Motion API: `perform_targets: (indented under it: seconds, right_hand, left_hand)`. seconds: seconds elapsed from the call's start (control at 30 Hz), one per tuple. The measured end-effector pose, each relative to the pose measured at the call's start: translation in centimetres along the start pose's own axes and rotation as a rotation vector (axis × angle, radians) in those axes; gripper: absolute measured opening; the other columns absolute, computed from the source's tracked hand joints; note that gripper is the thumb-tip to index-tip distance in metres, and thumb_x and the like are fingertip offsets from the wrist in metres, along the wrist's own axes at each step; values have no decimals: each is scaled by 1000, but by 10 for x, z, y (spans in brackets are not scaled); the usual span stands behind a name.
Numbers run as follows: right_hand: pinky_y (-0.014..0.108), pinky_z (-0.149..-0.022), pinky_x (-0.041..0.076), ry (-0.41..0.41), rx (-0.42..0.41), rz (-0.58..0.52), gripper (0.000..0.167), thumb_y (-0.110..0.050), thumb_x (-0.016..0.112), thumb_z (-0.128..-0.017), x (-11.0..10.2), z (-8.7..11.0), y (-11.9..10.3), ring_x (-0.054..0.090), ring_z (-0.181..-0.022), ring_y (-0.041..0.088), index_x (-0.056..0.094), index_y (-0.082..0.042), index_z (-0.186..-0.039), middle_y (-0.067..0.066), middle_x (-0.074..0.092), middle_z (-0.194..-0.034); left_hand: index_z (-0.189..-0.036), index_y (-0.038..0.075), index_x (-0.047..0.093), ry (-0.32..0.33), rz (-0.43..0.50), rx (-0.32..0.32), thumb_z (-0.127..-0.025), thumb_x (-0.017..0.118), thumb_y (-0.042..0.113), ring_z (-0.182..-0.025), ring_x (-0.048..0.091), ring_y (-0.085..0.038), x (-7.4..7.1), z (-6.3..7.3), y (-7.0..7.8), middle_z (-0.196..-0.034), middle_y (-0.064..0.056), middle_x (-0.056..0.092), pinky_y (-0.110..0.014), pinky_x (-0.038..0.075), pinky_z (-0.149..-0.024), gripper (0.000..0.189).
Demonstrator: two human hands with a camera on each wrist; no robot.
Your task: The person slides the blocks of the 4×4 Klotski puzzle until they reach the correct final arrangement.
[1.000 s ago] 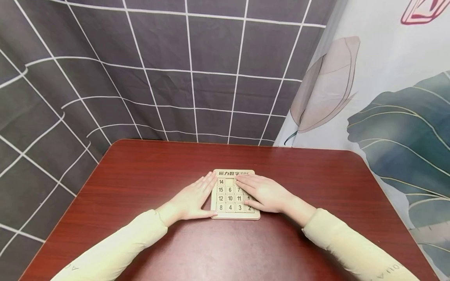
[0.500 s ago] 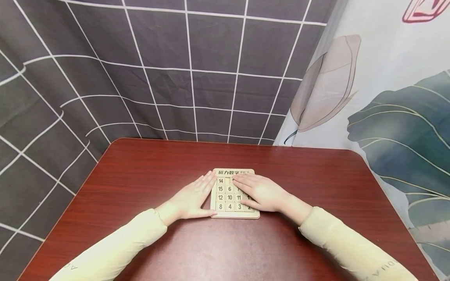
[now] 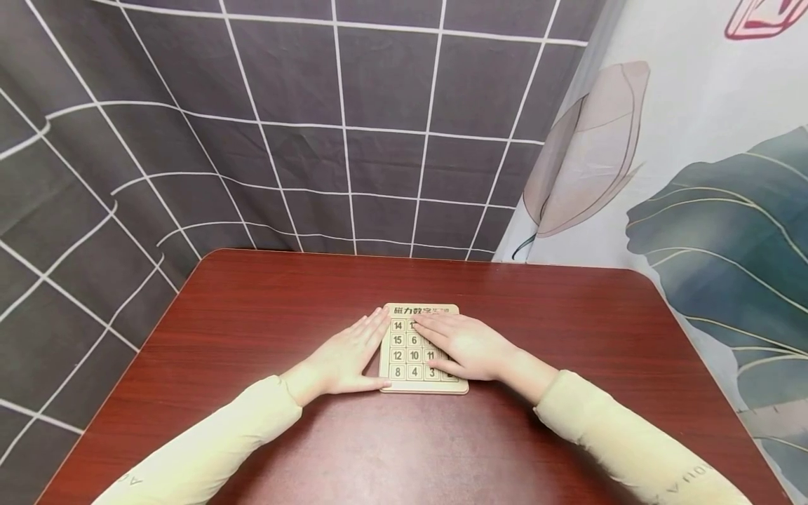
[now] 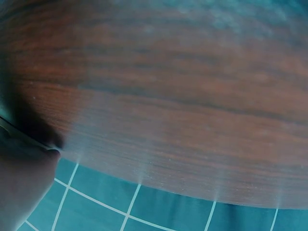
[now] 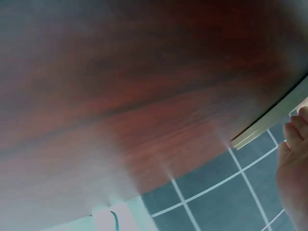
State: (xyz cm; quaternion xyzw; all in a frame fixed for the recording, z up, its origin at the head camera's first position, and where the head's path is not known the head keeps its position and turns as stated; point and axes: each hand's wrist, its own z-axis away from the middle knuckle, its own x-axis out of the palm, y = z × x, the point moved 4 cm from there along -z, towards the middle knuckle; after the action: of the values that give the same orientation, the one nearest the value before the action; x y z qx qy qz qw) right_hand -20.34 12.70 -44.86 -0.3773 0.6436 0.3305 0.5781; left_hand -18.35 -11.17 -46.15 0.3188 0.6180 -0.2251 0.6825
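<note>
A pale sliding number puzzle lies flat on the dark red table, with dark lettering along its top edge. My left hand rests at the puzzle's left side, its extended fingers along the edge and its thumb at the lower left corner. Across the right half lies my right hand, fingers extended, fingertips on the top row beside tile 14. It hides several right-hand tiles. In the right wrist view, the puzzle's edge shows under that hand; the left wrist view catches only a blurred part of the left hand.
The red wood-grain table has rounded far corners. A dark curtain with white grid lines hangs behind and to the left. On the right is a white curtain with a leaf print.
My right hand has slid slightly left over the puzzle. A top-row tile has moved left into the gap beside tile 14. The left hand stays in place.
</note>
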Motion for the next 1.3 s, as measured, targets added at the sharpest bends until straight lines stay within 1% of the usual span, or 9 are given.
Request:
perform_targets:
  seconds: [0.13, 0.37, 0.53, 0.7, 0.83, 0.9, 1.1, 1.17, 1.3]
  right_hand:
    - [47, -127, 41, 7, 26, -4, 67, -44, 62, -105, -3, 13, 6, 49, -153, 26, 50, -3, -157, 12, 51, -164]
    - [48, -127, 41, 18, 61, 12, 66, -42, 66, -103, -7, 42, 17, 50, -152, 29, 54, -3, -155, 11, 53, -163]
    - [49, -126, 43, 28, 62, 7, 66, -39, 68, -101, -7, 51, 20, 51, -151, 27, 54, -2, -154, 11, 52, -163]
    - [48, -127, 42, 37, 54, 19, 65, -40, 68, -102, -6, 50, 20, 52, -151, 27, 55, -1, -153, 12, 54, -162]
    - [47, -127, 41, 28, 58, 23, 65, -40, 67, -102, -4, 48, 20, 51, -151, 27, 56, -2, -153, 11, 54, -162]
    - [47, -127, 41, 22, 57, 21, 65, -40, 66, -102, -2, 45, 20, 50, -152, 27, 55, -3, -154, 11, 53, -162]
    - [46, -127, 41, 11, 31, 25, 66, -42, 64, -104, -2, 31, 14, 50, -152, 27, 53, -3, -155, 12, 52, -163]
    - [46, -127, 41, 9, 21, 29, 65, -42, 63, -104, -2, 27, 11, 51, -152, 28, 53, -2, -155, 13, 52, -163]
    - [46, -127, 42, 12, 13, 36, 65, -42, 63, -104, -3, 25, 9, 51, -151, 28, 54, -1, -154, 13, 53, -162]
  left_hand:
    - [-166, -8, 19, 1, -2, 1, -96, 62, 65, -165, 18, -37, 2, -1, 0, -177, -25, 13, -46, 25, -135, 110]
    - [-166, -8, 19, 6, -3, 2, -96, 62, 66, -166, 18, -37, 3, -2, -1, -177, -24, 12, -46, 24, -135, 110]
    - [-166, -8, 19, 16, 3, 7, -96, 62, 65, -165, 18, -38, 3, -2, -2, -177, -25, 12, -47, 26, -135, 110]
    - [-165, -10, 21, 30, 2, 17, -97, 63, 64, -164, 21, -40, 4, -2, -1, -176, -27, 15, -49, 28, -134, 109]
    - [-164, -11, 21, 26, 6, 18, -97, 63, 63, -164, 22, -41, 2, -1, 0, -175, -28, 16, -49, 28, -134, 108]
    - [-164, -11, 22, 28, 6, 18, -96, 64, 62, -163, 23, -41, 0, -1, 0, -175, -28, 17, -49, 29, -133, 108]
    - [-165, -9, 20, 8, -3, 6, -96, 62, 64, -165, 20, -39, 0, -1, 0, -177, -26, 14, -47, 26, -135, 109]
    - [-165, -10, 21, 15, 7, 10, -96, 63, 64, -164, 21, -40, 0, -1, 0, -176, -26, 15, -49, 28, -134, 109]
    - [-165, -10, 21, 20, 11, 10, -96, 63, 63, -164, 21, -40, 1, -1, 1, -176, -26, 15, -49, 28, -134, 109]
